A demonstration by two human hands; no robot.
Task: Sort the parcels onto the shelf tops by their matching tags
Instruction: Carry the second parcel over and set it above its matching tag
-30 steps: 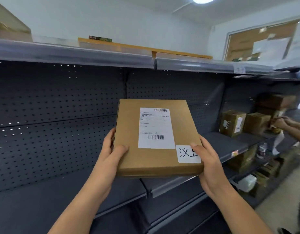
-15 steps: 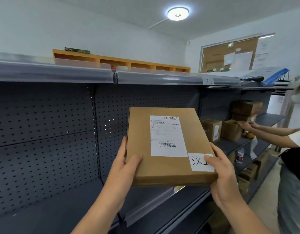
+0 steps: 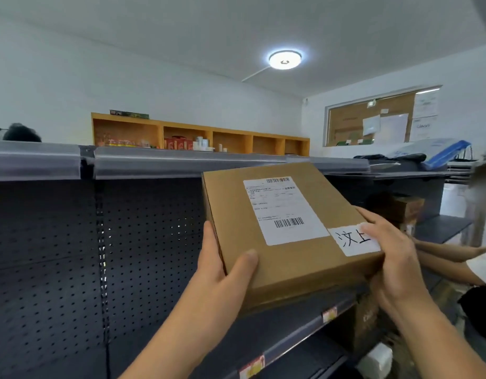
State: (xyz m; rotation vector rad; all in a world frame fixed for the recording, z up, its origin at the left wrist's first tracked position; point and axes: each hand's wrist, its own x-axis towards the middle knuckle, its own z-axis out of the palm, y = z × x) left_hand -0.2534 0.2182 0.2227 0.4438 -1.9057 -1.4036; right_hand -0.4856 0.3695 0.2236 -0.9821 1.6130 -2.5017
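A: What fills most of the view?
B: A dark pegboard shelving unit; its shelf top runs across at the height of the parcel's far edge, with a clear strip along the front; a wooden cubby rack stands behind it against the wall; a lower shelf lies beneath the hands.

A: And the parcel?
B: A flat brown cardboard parcel is held in the air in front of the shelving, tilted, its far edge reaching the shelf-top line; it touches no shelf that I can see.

A: The hands?
B: The left hand grips the near left corner, thumb pressed on top, fingers wrapped along the side; the right hand clamps the near right corner, thumb lying over the tag, the other fingers tucked under and hidden.

A: Smaller things?
B: A white shipping label with barcodes; beside it a handwritten tag; another person's forearm reaches in at the right.
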